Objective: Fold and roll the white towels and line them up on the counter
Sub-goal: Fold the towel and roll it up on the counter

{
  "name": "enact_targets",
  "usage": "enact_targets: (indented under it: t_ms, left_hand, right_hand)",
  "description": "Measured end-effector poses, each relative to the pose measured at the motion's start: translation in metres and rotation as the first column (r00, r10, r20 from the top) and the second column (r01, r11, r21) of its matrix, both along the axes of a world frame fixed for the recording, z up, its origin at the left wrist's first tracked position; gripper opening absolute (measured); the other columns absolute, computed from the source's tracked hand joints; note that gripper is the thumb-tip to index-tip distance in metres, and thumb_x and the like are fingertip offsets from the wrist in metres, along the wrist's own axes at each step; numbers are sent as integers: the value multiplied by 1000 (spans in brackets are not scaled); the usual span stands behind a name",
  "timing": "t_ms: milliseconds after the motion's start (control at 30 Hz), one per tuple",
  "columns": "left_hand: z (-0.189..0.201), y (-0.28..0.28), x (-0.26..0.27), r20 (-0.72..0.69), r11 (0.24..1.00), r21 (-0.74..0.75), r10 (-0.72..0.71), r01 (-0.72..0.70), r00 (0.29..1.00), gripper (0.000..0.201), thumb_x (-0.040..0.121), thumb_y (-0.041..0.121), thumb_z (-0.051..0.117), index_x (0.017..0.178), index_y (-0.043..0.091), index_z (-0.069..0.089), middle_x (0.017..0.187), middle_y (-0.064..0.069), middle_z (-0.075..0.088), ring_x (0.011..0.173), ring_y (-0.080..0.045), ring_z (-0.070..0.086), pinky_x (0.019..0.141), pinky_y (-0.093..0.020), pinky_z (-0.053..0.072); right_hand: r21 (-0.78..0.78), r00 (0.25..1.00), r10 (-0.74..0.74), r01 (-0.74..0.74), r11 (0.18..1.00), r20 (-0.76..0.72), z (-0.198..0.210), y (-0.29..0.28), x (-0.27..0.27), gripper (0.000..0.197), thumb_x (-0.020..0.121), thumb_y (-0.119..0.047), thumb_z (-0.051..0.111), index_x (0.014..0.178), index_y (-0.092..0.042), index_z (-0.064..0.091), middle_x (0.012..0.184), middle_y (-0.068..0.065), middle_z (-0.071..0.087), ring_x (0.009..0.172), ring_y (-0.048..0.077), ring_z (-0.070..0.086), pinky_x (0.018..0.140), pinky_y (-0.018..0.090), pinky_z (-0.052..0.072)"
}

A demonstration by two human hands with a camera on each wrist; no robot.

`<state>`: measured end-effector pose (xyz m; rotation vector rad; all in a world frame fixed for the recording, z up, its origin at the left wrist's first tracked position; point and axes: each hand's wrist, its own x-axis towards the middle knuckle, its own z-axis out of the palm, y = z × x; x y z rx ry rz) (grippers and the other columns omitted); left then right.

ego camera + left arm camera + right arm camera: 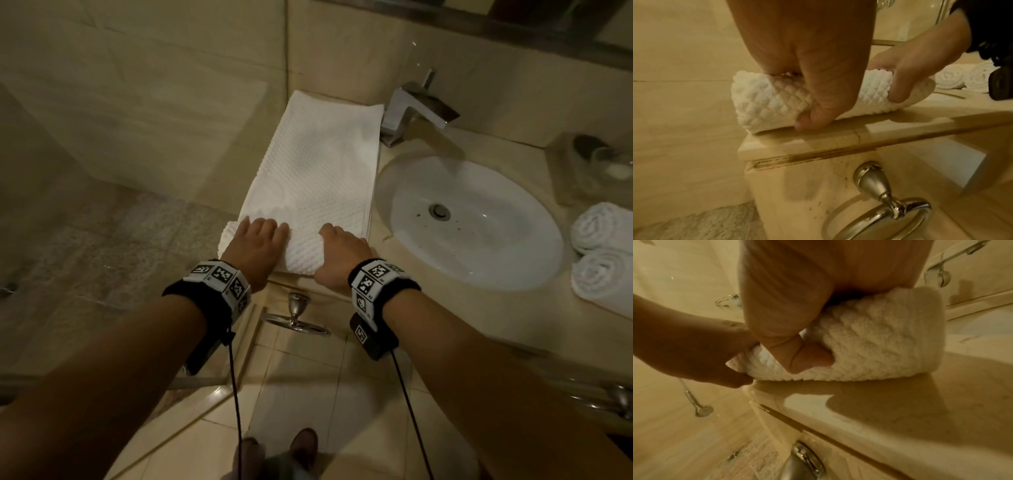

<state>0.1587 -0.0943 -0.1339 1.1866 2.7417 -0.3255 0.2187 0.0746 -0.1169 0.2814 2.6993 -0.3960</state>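
A: Where is the white waffle-textured towel (318, 171) now?

B: It lies on the beige stone counter (479, 308), to the left of the white oval sink (479, 253). It is folded into a long strip. The near end is already a short thick roll (766, 104), close to the front edge of the counter.

A: And the hands?

B: Both are on this roll. The left hand (255, 248) holds the left part, with the thumb (807, 123) low at the front and the fingers curled over the top. The right hand (340, 255) grips the right part in the same way; its thumb (807, 358) presses into the cloth.

A: Which way does the rest lie from the hands?

B: Straight ahead, away from the person. The long axis of the strip goes from the front edge toward the back wall, and its far end is just beside the base of the angular chrome faucet (414, 106). The axis of the roll is across this, left to right, so I think the next move is to push the roll forward. The left end is near the counter's side edge, so the roll must go straight.

A: Other towels?

B: Two rolled white towels (603, 253) lie side by side, right of the sink.
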Motion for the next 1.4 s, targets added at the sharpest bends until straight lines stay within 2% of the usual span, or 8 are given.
enact_targets:
  t_ms: [133, 433, 633, 867, 1033, 1200, 1333, 1400]
  left_hand:
    - [4, 16, -11, 4, 998, -4, 67, -67, 998, 65, 76, 19, 65, 132, 16, 32, 124, -7, 44, 115, -26, 43, 96, -39, 37]
    - [20, 43, -49, 234, 992, -35, 129, -125, 964, 36, 86, 28, 52, 121, 20, 48, 110, -5, 61, 103, -23, 59, 80, -34, 46]
    - [22, 41, -62, 354, 988, -78, 155, -136, 922, 49, 85, 33, 52, 130, 19, 37, 126, -9, 50, 117, -26, 49, 96, -39, 44]
    - [34, 45, -70, 179, 972, -196, -94, 129, 979, 106, 60, 51, 81, 139, 17, 20, 129, -9, 33, 120, -29, 34, 93, -41, 38]
    - [28, 54, -69, 174, 991, -116, -51, 72, 983, 67, 71, 31, 70, 126, 17, 35, 123, -8, 44, 114, -26, 41, 87, -37, 40]
    - [37, 71, -88, 319, 982, -186, 65, -5, 946, 55, 69, 29, 73, 115, 18, 46, 112, -4, 55, 105, -22, 53, 84, -33, 46]
    - [50, 86, -101, 435, 975, -214, 154, -64, 887, 2, 74, 16, 58, 74, 15, 56, 80, -3, 60, 74, -20, 58, 65, -30, 49]
    - [55, 89, -101, 446, 972, -225, 162, -65, 880, 13, 74, 13, 56, 63, 17, 51, 72, -2, 57, 70, -19, 55, 64, -30, 46]
  right_hand:
    - [8, 1000, 5, -5, 1000, -6, 2, -3, -4, 77, 70, -30, 68, 133, -16, 27, 125, 7, 45, 115, 27, 46, 98, 46, 40]
    - [167, 987, 160, -153, 974, -28, 3, -10, -29, 88, 63, -33, 75, 137, -18, 29, 128, 6, 41, 118, 27, 41, 95, 45, 37]
    - [72, 988, 62, -72, 995, 139, 14, -4, -56, 61, 65, -27, 75, 117, -19, 45, 105, 2, 58, 94, 22, 59, 77, 35, 52]
    - [-34, 963, -91, 103, 994, 254, 21, 5, -75, 47, 43, -28, 70, 88, -20, 61, 81, 0, 66, 73, 19, 63, 65, 32, 57]
    - [-110, 967, -135, 162, 981, 214, 22, 13, -73, 69, 45, -27, 75, 109, -23, 47, 91, 0, 61, 80, 20, 59, 73, 38, 56]
    - [21, 996, 55, -57, 998, 70, 23, 13, -77, 70, 70, -32, 66, 131, -16, 35, 127, 7, 43, 117, 27, 43, 98, 43, 40]
    - [163, 979, 168, -185, 969, 113, 17, 6, -75, 103, 60, -45, 76, 141, -20, 16, 129, 8, 32, 121, 29, 33, 103, 49, 32]
    - [200, 975, 194, -213, 956, 109, 15, 5, -74, 109, 58, -40, 82, 141, -20, 15, 128, 8, 34, 120, 29, 35, 101, 48, 35]
